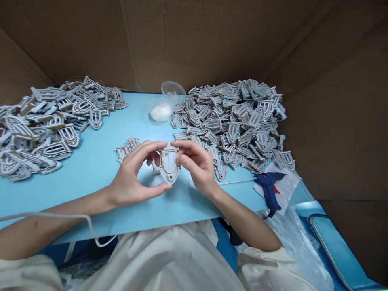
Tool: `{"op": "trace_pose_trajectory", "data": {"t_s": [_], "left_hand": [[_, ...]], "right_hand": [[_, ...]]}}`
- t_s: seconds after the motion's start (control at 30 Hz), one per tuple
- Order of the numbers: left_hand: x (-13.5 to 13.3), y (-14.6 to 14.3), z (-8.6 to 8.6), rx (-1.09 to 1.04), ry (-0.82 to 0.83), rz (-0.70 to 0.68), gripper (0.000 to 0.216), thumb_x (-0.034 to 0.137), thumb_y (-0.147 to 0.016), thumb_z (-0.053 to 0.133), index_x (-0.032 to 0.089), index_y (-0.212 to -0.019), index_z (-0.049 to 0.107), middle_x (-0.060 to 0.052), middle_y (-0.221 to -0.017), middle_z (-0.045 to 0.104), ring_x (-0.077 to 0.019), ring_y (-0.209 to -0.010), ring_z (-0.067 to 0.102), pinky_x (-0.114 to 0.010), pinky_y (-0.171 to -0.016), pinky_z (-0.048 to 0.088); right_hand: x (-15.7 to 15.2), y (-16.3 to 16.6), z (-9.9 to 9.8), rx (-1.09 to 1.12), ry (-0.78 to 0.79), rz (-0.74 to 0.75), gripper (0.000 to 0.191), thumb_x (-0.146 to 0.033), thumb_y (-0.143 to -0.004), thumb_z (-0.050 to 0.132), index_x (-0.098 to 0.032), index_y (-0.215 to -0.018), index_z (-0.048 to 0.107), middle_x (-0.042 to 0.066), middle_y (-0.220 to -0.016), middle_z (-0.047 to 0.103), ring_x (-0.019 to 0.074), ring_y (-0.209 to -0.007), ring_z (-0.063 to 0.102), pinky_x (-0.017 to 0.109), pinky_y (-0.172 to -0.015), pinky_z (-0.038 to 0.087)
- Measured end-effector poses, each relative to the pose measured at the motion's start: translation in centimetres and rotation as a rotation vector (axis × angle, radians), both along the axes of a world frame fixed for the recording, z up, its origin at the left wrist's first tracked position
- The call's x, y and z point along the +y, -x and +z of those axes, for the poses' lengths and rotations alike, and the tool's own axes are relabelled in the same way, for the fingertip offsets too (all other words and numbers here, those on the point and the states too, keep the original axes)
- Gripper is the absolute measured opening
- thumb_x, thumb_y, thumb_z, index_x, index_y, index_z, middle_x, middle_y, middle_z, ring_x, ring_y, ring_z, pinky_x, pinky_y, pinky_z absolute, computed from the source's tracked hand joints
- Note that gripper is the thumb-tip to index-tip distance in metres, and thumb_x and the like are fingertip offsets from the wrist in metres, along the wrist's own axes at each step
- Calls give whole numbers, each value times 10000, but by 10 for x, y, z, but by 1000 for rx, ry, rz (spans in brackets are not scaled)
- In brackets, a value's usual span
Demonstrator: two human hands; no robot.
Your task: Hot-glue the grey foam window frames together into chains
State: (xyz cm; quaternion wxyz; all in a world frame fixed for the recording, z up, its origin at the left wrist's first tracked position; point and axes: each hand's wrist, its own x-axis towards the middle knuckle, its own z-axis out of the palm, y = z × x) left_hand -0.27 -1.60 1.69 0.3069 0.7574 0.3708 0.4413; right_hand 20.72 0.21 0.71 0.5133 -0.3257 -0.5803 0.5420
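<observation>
Grey shield-shaped plastic piece (169, 163) held between the fingertips of left hand (135, 173) and right hand (197, 165); both grips closed on it, above the pale blue worktop (97, 169). Risk: contact is only at the thin rim, so a loosened pinch could drop the piece. Blue hot-glue gun (268, 188), right of the piece, lies on a white paper sheet (280, 194) near the worktop corner; a tug on its black cord (268, 215) could pull it over the edge. Containers: beyond the piece, a clear plastic cup (172, 89) stands behind a clear container (160, 107) holding a white mass, identity unclear. Heaps of grey-and-tan shield pieces lie left (39, 133) and right (233, 125) of the piece.
</observation>
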Motion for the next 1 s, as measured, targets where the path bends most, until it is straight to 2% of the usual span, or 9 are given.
{"op": "trace_pose_trajectory", "data": {"t_s": [0.1,0.27,0.5,0.73,0.9,1.0], "left_hand": [[-4,0,3,-119,32,-77,835,287,-828,930,449,-1571,584,-47,-1233,657,-223,-954,643,-389,-773,526],[-5,1,3,-197,-63,-139,879,259,-818,952,360,-1612,589,-68,-1239,654,-192,-952,633,-336,-767,491],[-2,3,3,-185,-39,-143,871,254,-824,956,357,-1610,594,-68,-1247,646,-178,-967,623,-311,-790,479],[-1,3,2,-159,-24,-125,861,259,-831,952,366,-1606,592,-59,-1224,630,-172,-951,622,-296,-780,497],[4,5,1,-20,-132,-81,815,298,-864,931,314,-1595,573,-53,-1178,667,-170,-895,626,-292,-749,508],[14,11,-5,189,-193,-41,750,353,-884,920,255,-1547,585,-51,-1142,704,-201,-933,666,-321,-814,550]], "right_hand": [[-3,-2,4,114,-37,42,278,-445,-956,812,-314,-1198,771,-11,-834,708,172,-732,687,311,-664,582],[-5,0,1,151,-68,55,400,-538,-937,840,-254,-1211,777,4,-821,721,161,-720,697,287,-629,591],[-3,0,3,170,-75,71,360,-490,-953,838,-256,-1218,766,-3,-832,713,145,-722,687,267,-627,589],[-1,0,3,131,-64,56,428,-565,-928,837,-247,-1202,747,5,-846,711,152,-718,667,288,-632,584],[2,0,-3,91,-33,50,402,-524,-935,806,-249,-1218,729,11,-868,703,165,-764,673,303,-681,587],[10,-1,-13,-91,49,42,422,-470,-904,767,-224,-1240,700,7,-867,694,164,-753,671,307,-691,576]]}}
